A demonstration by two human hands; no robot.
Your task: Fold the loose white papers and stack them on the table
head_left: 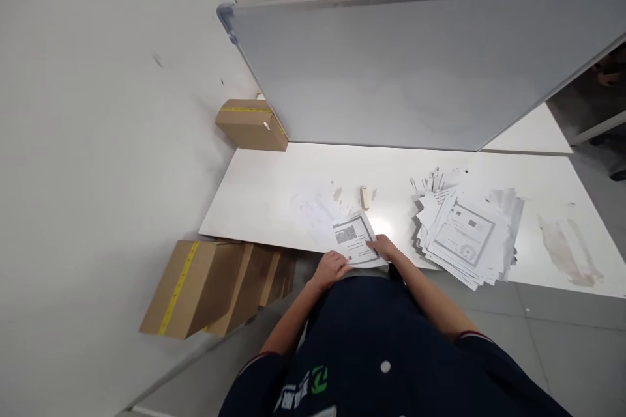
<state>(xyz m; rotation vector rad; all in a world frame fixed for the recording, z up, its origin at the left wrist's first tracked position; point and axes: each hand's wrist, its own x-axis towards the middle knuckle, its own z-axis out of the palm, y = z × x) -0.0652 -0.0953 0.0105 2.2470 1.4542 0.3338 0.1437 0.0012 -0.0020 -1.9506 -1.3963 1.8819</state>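
A printed sheet of paper (pixel 358 234) with a dark border and a grey picture block lies at the front edge of the white table. My left hand (pixel 332 267) is closed on its lower left corner, fingers curled. On the sheet's right side, my right hand (pixel 384 247) grips the edge with the fingers over the print. Just beyond the sheet stands a small beige block (pixel 364 198). Faint printed paper (pixel 315 212) lies flat to the left of the sheet, partly under it. A messy pile of printed papers (pixel 464 231) sits to the right of my right hand.
A large whiteboard (pixel 381 71) rises along the table's back edge. One cardboard box (pixel 252 124) sits at the table's (pixel 254 202) far left corner. More cardboard boxes (pixel 195 287) stand on the left by the wall. Brown stains (pixel 570 251) mark the right end.
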